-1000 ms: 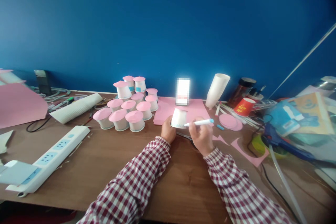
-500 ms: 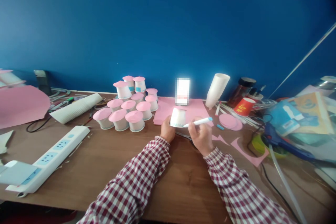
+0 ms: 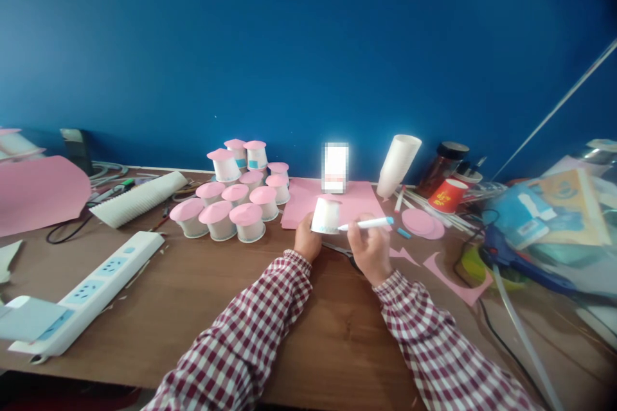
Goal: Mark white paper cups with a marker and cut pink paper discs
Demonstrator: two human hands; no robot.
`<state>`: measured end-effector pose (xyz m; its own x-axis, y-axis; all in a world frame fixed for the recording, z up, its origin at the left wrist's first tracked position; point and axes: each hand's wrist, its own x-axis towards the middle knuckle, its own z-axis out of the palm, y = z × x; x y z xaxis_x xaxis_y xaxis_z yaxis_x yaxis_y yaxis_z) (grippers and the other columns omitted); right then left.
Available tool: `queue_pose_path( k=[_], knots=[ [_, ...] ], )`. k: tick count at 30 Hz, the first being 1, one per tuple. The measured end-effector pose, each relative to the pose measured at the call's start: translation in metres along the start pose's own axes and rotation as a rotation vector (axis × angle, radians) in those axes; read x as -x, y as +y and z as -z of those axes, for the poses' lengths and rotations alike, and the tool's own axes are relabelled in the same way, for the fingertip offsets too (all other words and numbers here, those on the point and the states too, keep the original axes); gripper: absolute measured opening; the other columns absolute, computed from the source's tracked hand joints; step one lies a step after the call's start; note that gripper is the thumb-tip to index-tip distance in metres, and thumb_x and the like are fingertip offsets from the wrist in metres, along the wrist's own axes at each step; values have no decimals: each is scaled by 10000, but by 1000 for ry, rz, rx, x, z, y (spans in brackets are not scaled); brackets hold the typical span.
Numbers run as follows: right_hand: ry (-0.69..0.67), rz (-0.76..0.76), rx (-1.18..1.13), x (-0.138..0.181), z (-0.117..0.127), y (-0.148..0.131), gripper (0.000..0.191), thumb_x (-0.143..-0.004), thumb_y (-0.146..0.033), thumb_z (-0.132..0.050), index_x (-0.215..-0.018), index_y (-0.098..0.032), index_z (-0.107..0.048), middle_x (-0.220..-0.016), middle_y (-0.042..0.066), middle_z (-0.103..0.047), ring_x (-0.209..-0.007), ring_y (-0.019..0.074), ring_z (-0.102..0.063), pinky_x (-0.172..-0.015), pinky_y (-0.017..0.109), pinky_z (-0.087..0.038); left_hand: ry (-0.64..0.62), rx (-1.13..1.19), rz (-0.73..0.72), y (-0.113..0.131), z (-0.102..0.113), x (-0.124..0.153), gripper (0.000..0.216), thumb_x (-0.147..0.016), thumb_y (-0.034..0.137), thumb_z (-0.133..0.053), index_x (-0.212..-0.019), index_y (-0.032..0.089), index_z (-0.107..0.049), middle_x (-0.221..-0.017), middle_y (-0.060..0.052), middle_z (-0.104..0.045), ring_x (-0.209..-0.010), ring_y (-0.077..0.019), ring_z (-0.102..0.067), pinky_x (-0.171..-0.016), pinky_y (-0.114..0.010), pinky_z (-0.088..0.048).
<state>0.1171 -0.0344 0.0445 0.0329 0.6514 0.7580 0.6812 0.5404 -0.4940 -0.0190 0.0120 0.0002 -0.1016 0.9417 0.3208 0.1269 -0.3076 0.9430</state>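
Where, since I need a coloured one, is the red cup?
Head view: the red cup sits back right on the table, beside the dark jar, right of the leaning white cup stack.

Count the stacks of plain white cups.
2: the lying stack is left of the pink-topped cups, the leaning stack stands right of the phone; clutter may hide more.

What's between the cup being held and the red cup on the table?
Head view: between the cup and the red cup are a pink sheet, the marker in the right hand, and pink discs.
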Motion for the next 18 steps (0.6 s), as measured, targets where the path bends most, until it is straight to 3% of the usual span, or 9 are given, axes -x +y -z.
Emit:
queue_pose_path(
  k=[8,18],
  knots=[
    [-42,-39,-56,0,-1,-2,135,-849,-260,-484,-747,-182,-523,-630,10,-584,-546,132,-548,-549,250,-442,25,18,63,-2,1,0,201,-702,126,-520,-850,106,-654,-835,-80,-673,-784,-191,-600,-680,-275,-454],
    [4,-35,-21,0,0,0,133,-853,-273,-479,-769,-185,-535,-664,28,-598,-574,146,-556,-562,270,-454,-3,69,95,6,2,1,177,-737,207,-527,-833,120,-648,-825,-65,-668,-761,-183,-591,-666,-269,-451]
  ],
)
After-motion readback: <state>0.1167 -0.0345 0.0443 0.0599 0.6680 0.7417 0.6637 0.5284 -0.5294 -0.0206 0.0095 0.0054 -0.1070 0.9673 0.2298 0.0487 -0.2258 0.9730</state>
